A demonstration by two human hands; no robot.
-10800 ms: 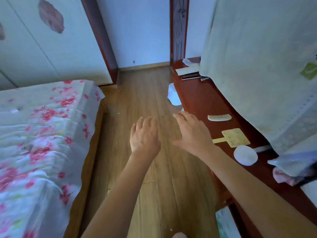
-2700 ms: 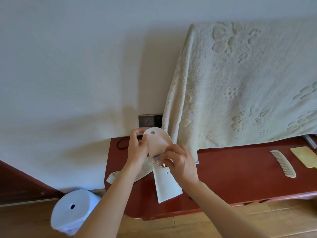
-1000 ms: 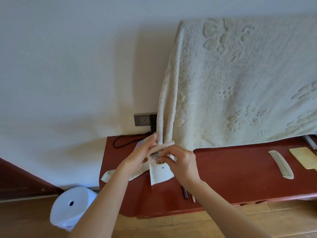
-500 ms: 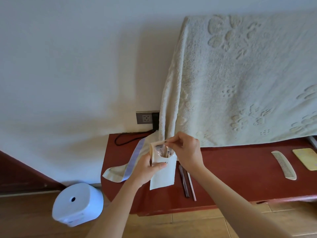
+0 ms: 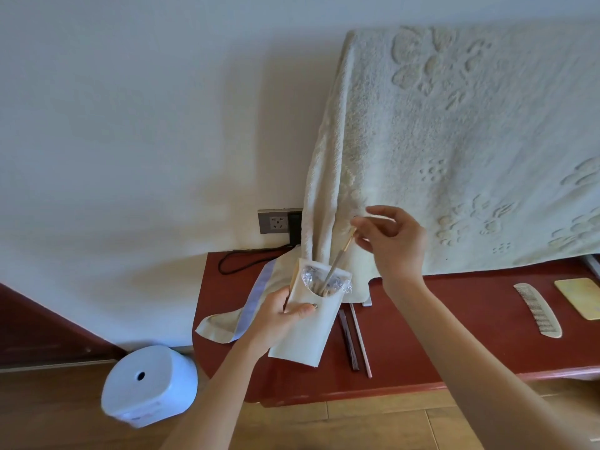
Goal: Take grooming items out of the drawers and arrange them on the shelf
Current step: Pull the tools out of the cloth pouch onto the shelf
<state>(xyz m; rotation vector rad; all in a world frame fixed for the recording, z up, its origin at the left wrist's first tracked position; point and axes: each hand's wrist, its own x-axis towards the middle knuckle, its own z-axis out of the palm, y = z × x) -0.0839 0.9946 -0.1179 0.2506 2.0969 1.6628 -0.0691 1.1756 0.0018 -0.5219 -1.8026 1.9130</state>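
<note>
My left hand (image 5: 278,315) grips a white pouch (image 5: 310,326) with a snap button, held upright over the red shelf (image 5: 422,336). Clear plastic and several thin tools show in the pouch's open mouth. My right hand (image 5: 394,241) pinches the top of a thin stick-like tool (image 5: 340,254) whose lower end is still inside the pouch. Two thin sticks (image 5: 355,341) lie on the shelf just right of the pouch. A white comb (image 5: 537,309) and a yellowish flat card (image 5: 579,297) lie at the shelf's right end.
A cream towel (image 5: 454,141) drapes over something tall behind the shelf, its corner trailing onto the shelf's left end. A wall socket (image 5: 277,221) with a black cord sits behind. A white round container (image 5: 149,397) stands on the wooden floor at the left.
My right hand has risen from the pouch's mouth, drawing the thin tool upward. Earlier the pouch's flap was opened and two sticks came to lie on the shelf.
</note>
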